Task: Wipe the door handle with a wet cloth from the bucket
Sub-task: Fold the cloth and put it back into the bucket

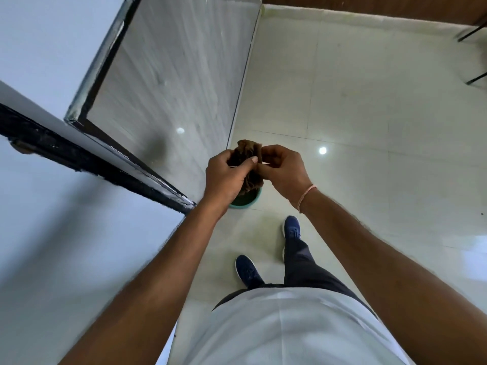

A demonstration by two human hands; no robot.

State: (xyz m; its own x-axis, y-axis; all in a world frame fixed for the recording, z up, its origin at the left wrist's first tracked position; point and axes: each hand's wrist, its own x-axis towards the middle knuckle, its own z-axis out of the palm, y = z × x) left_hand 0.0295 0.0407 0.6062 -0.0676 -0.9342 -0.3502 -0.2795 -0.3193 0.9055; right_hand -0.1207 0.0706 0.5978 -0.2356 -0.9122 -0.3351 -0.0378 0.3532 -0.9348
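Glossy floor tiles, bucket below: left hand and right hand both clenched on bunched cloth; drips could slick footing.

At the centre of the frame, the left hand and right hand both grip a bunched brown cloth above a green bucket on the pale tiled floor.

Dark brown cloth, green bucket, navy blue shoes, pale cream floor tiles, pink wrist thread, white shirt
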